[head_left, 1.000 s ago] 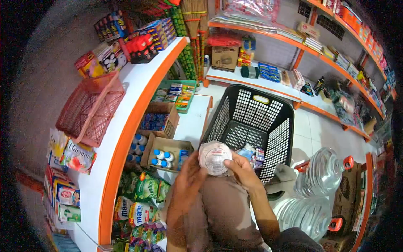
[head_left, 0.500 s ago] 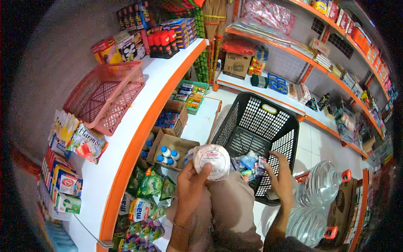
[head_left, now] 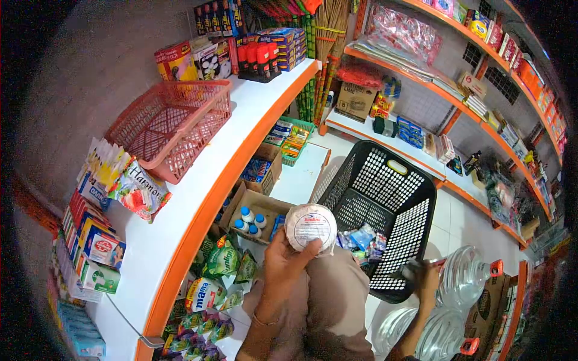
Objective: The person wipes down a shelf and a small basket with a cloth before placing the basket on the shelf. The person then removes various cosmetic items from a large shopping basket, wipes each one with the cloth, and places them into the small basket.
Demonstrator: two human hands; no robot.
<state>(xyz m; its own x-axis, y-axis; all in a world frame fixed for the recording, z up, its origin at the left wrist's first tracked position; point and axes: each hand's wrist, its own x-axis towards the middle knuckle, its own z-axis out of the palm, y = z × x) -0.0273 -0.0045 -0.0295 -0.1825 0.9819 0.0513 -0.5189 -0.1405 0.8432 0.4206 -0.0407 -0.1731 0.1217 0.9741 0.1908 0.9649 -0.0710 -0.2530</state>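
In my left hand point(head_left: 283, 260) is a round, flat wrapped pack point(head_left: 310, 228) with a white printed label facing up, the thumb lying across its lower edge. My left fingers are closed round it, above my knees. Past the near right corner of the black plastic basket point(head_left: 388, 168) is my right hand point(head_left: 428, 281), close to a large clear water bottle point(head_left: 460, 274). Motion smears its fingers, and a greyish blur beside them cannot be made out. Small colourful packets point(head_left: 365, 238) lie in the near end of the basket.
On my left runs a white shelf point(head_left: 198, 198) with an orange edge, bearing a pink basket point(head_left: 180, 144) and soap boxes point(head_left: 103, 248). Below it stands a carton point(head_left: 265, 207) of blue-capped bottles. Shelves point(head_left: 415, 144) with goods line the back and right.
My right hand has moved out of the black basket, right and toward me, to beside the water bottles. The round pack stays in my left hand, and the view has shifted slightly.
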